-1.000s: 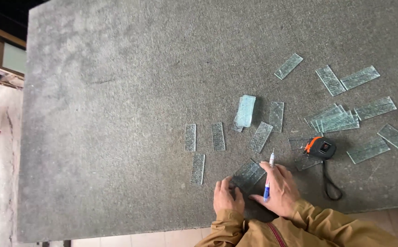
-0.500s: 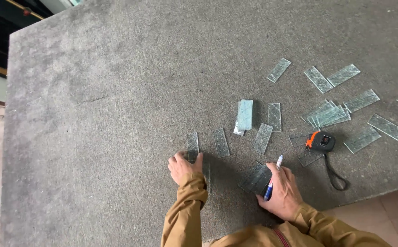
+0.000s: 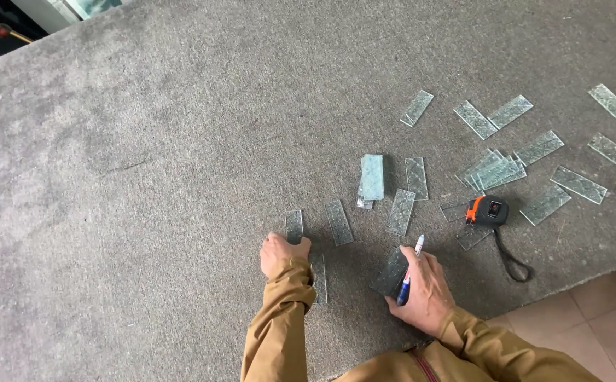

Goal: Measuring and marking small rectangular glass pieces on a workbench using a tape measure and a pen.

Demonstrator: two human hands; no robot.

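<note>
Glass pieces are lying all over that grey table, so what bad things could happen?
The left hand presses on a small glass strip with bare fingers, so an edge might cut it. The right hand holds a blue marker while pinning another glass piece, which could perhaps slip on the table. The tape measure sits among loose strips near the table's edge; a tug on its strap might knock glass to the floor.

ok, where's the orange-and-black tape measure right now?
Head view, right side: the orange-and-black tape measure lies on the grey felt table, among glass strips, beyond the right hand.
</note>
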